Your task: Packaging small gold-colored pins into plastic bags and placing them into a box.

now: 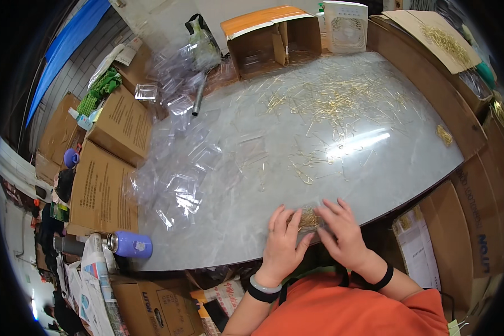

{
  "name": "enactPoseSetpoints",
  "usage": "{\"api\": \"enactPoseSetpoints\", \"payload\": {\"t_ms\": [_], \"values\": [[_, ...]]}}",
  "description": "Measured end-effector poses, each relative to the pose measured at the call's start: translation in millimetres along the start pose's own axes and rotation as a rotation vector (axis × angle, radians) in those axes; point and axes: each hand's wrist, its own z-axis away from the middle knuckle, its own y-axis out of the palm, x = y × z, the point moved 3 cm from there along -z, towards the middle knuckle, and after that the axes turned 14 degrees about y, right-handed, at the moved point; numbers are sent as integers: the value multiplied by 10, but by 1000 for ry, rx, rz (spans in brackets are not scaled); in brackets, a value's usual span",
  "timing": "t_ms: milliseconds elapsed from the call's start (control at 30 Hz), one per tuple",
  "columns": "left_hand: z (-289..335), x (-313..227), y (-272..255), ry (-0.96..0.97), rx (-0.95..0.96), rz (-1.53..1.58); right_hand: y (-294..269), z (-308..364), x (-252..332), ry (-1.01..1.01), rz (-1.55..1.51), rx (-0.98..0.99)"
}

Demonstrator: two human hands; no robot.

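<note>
Head view is showing me both hands working at the near edge of the tabletop (229, 238), lower centre of the frame. A bundle of gold wire pieces (308, 218) is lying between them, seemingly inside a clear box (320, 220). The left hand (280, 246) is curving its fingers loosely along the bundle's left side, thumb apart; the right hand (345, 235) is spreading its fingers at the right side, slightly blurred. I can't tell whether either is gripping firmly. I'm reading this step as settling the wires into the box; the next move seems to be calling for light, even pressure from both sides, so ends aren't catching on the rim.

As for containers, clear plastic boxes (187, 187) are spreading over the left of the tabletop, apparently unfilled. Loose wires (339, 103) are lying uncontained at upper right of centre. At the top, a divided cardboard box (246, 33) is facing the tabletop, its contents unclear to me. In the upper right, a cardboard flap (411, 21) is carrying another wire heap (445, 42).
</note>
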Motion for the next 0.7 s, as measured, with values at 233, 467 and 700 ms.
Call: {"api": "enactPoseSetpoints", "payload": {"t_ms": [233,467,700], "values": [[-23,-56,-2,-28,-8,-21,-41,-84,140,-143,284,-121],[-40,-69,-12,-16,-11,-32,-50,-195,-10,140,-67,16],[-33,-64,-18,-7,17,-29,-46,-363,78,13,235,101]]}}
